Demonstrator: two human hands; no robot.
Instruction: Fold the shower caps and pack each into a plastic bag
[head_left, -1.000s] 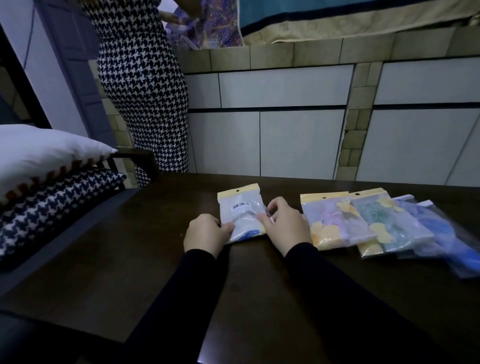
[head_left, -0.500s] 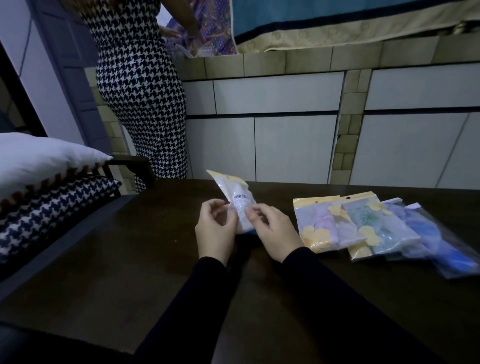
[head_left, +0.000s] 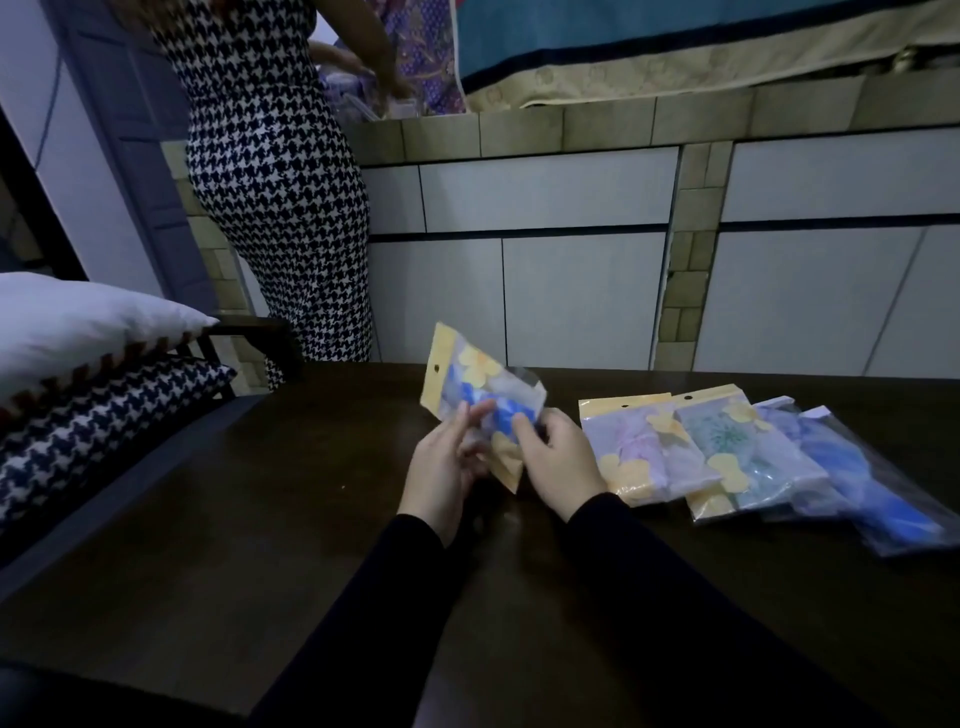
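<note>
Right now the left hand (head_left: 441, 470) and right hand (head_left: 558, 467) pinch the lower end of the packed bag (head_left: 480, 400) held tilted above the table (head_left: 260, 519), so its unsupported top, well above the grip, could flop and slip free.

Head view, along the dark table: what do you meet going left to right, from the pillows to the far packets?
White pillow on the houndstooth cushion → left hand → held packet → right hand → lilac packet → green packet → blue packets at the table's right end.
</note>
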